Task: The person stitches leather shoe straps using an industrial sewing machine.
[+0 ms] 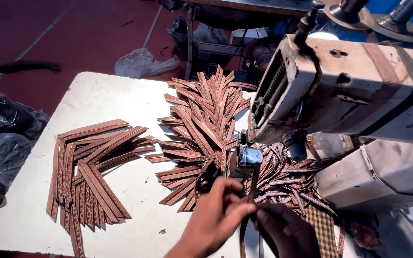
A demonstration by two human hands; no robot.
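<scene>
Strap point(250, 191), one, pinched by both left hand point(216, 217) and right hand point(285, 229); two strap piles point(92, 167) nearby.

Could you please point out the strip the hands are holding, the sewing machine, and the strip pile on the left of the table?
strip point(253, 184): head view, upper stretch above the fingers.
sewing machine point(359, 91): head view, side of its body.
strip pile point(92, 167): head view, middle of the heap.

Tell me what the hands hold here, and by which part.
Both the left hand and right hand pinch one narrow brown strap partway along its length, just below the sewing machine.
</scene>
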